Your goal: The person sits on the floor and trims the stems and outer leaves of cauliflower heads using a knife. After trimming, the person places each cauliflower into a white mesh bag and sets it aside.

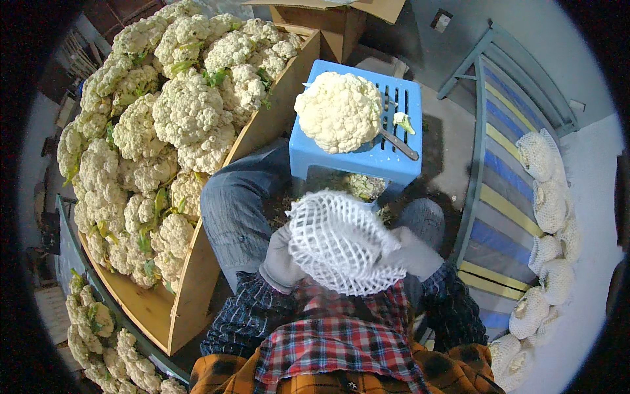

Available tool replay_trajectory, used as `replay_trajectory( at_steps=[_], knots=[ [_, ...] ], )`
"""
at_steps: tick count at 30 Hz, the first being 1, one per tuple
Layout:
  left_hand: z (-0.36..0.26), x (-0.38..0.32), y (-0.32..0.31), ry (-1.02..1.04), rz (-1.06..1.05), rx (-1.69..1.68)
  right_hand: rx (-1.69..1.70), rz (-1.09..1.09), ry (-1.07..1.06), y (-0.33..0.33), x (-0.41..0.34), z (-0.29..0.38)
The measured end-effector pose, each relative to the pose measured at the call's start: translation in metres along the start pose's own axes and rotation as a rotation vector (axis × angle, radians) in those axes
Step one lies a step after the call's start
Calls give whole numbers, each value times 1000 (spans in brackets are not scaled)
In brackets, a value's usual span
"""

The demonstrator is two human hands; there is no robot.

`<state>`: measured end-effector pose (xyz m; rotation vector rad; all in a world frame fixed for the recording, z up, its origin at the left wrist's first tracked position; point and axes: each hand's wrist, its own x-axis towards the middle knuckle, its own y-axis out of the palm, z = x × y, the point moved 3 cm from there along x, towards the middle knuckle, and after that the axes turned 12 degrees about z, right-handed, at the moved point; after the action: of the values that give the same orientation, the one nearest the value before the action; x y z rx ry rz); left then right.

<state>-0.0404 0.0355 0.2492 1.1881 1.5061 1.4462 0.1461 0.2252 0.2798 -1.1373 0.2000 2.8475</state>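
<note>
A white foam mesh net [339, 241] is spread over my lap between my two gloved hands. My left hand [283, 258], in a grey glove, grips its left side, the fingers partly hidden by the mesh. On the right side my right hand [416, 253], gloved too and slightly blurred, holds the net's edge. Beyond them a trimmed cauliflower head [339, 112] rests on a blue plastic stool [315, 162]. A knife with a dark handle [399, 144] lies beside it, its blade partly hidden by the head. A small cauliflower floret [404, 122] is close to the knife.
A wooden bin [197, 290] heaped with cauliflowers [187, 108] stands at the left, more cauliflowers [91, 320] below it. Under the stool lies a cauliflower piece [364, 186]. Net-wrapped cauliflowers [551, 204] line the far side of a striped bed [507, 216] at right. A cardboard box [315, 27] stands behind.
</note>
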Motion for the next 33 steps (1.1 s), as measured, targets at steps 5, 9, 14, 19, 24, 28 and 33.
replay_trajectory(
  at_steps=[5,9,14,19,24,28,33],
  knots=[
    [-4,4,-4,-305,-171,394,256,25,-328,-17,3,18],
    [-38,24,-1,-386,-161,1812,-410,-29,-429,-44,13,54],
    [-66,68,18,158,-292,2059,-581,-733,-640,-74,29,108],
    [-87,126,42,437,-129,2410,-1225,-876,-370,-91,86,125],
    [-87,156,34,198,-85,2358,-1288,-878,-257,-105,107,119],
    [-90,156,20,277,-105,2298,-1207,-1010,-430,-92,80,133],
    [-91,154,6,334,-86,2305,-830,-844,-890,-46,60,157]
  ],
)
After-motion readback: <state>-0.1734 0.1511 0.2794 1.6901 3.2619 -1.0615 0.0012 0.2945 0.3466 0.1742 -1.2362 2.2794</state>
